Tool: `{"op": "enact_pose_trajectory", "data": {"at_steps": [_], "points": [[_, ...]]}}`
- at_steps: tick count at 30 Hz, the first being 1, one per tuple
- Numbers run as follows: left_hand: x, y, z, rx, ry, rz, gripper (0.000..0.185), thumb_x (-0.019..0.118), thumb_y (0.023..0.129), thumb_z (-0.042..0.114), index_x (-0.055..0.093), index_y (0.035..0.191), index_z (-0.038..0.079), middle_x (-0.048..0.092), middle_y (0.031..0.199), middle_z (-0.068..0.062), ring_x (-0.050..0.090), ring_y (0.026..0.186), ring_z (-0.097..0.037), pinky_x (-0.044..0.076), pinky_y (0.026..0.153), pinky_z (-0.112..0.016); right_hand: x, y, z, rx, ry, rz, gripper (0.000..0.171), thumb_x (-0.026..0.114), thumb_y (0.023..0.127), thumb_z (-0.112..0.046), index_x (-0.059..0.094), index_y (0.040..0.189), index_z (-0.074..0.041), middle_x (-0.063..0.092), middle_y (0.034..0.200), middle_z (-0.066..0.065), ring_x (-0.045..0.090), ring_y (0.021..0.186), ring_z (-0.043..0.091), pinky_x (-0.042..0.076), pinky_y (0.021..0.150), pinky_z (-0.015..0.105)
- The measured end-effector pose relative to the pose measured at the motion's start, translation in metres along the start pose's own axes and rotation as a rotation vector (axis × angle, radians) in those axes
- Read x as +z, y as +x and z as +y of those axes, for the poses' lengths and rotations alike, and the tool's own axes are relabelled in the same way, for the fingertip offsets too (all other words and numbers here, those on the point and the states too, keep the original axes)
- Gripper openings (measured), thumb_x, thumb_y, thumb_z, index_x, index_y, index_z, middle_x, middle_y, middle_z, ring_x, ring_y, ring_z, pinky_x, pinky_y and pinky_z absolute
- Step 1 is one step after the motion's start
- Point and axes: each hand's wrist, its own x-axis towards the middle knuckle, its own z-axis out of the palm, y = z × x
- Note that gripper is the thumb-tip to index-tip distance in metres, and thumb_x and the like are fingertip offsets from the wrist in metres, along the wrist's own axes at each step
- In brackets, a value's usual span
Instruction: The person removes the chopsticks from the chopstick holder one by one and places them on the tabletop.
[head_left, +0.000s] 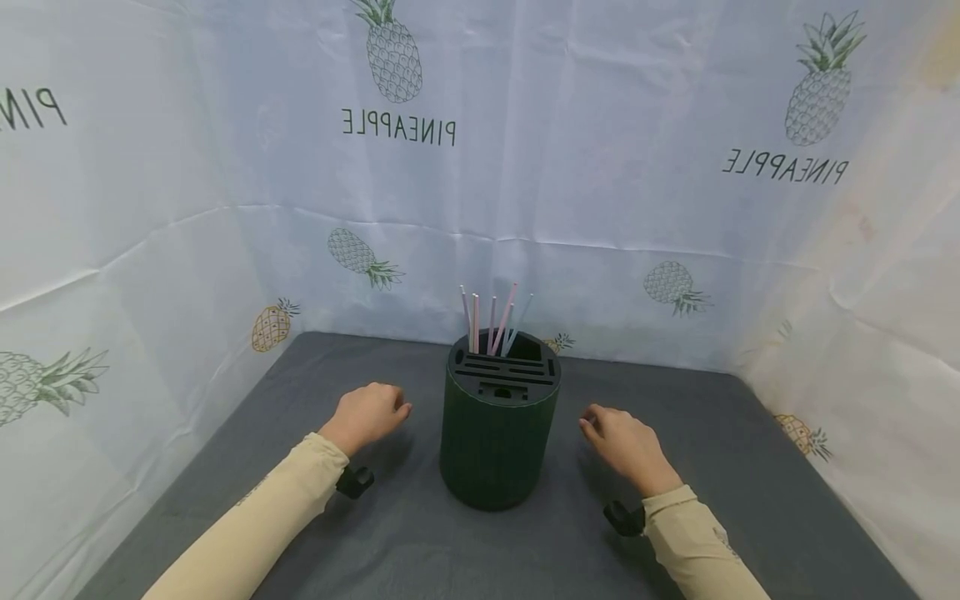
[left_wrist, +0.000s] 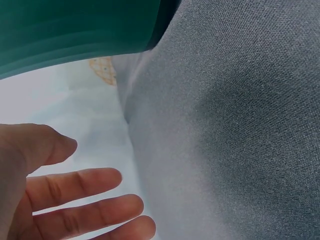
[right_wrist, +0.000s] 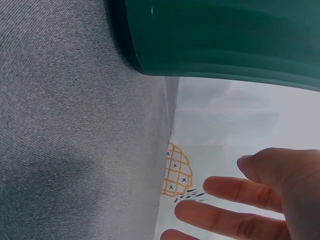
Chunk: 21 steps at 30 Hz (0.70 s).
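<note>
Smooth, plastic-looking green holder (head_left: 495, 450) on matt, woven grey cloth (head_left: 390, 542).

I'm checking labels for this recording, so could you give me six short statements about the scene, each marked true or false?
1. The green holder stands upright on the grey cloth. True.
2. The left hand grips the green holder. False: the left hand is apart from it and holds nothing.
3. Several thin sticks rise out of the top of the green holder. True.
4. The right hand pinches one of the thin sticks. False: the right hand is beside the green holder, touching none of them.
5. The backdrop carries pineapple prints. True.
6. Both sleeves are black. False: they are pale beige.
</note>
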Motion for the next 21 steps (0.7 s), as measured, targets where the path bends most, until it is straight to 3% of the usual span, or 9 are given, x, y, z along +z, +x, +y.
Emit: {"op": "enact_pose_trajectory", "data": {"at_steps": [11, 16, 21], "points": [[-0.014, -0.002, -0.003, -0.002, -0.039, 0.0, 0.021, 0.061, 0.095, 0.026, 0.072, 0.101, 0.009, 0.07, 0.087, -0.003, 0.06, 0.063, -0.011, 0.053, 0.056, -0.034, -0.018, 0.004, -0.004, 0.006, 0.136, 0.025, 0.025, 0.057, 0.098, -0.029, 0.067, 0.112, -0.01, 0.071, 0.101, 0.007, 0.066, 0.077, 0.017, 0.055, 0.061, 0.036], [-0.03, 0.003, -0.002, 0.003, -0.081, 0.019, 0.023, 0.059, 0.096, 0.028, 0.07, 0.105, 0.01, 0.07, 0.091, -0.003, 0.061, 0.067, -0.012, 0.054, 0.059, -0.035, -0.038, 0.008, -0.014, -0.011, 0.34, 0.087, 0.034, 0.05, 0.102, -0.035, 0.062, 0.124, -0.012, 0.067, 0.113, 0.01, 0.066, 0.099, 0.028, 0.055, 0.079, 0.047], [-0.059, 0.009, 0.009, 0.048, -0.166, 0.084, 0.026, 0.056, 0.098, 0.03, 0.068, 0.11, 0.01, 0.07, 0.099, -0.006, 0.065, 0.078, -0.016, 0.055, 0.069, -0.039, -0.057, 0.014, -0.028, -0.055, 0.55, 0.16, 0.044, 0.045, 0.102, -0.044, 0.057, 0.132, -0.013, 0.062, 0.125, 0.013, 0.061, 0.113, 0.032, 0.05, 0.091, 0.054]]}}
